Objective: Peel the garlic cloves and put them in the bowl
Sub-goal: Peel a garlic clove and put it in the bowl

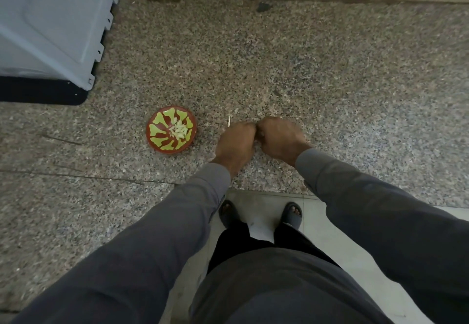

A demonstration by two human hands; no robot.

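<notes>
Hands: our left hand (236, 143) and right hand (279, 138) meet knuckle to knuckle above the bench (330, 82), fingers curled under; we cannot tell what they pinch.
Clove: hidden, if one is there.
Bowl: the bowl (171, 129) sits just left of our left hand, peeled cloves (179, 130) heaped inside.
Risk: we judge a slippery clove could squirt onto the speckled stone and vanish among scraps.
Far: a pale appliance (50, 26) stands at the back left.
</notes>
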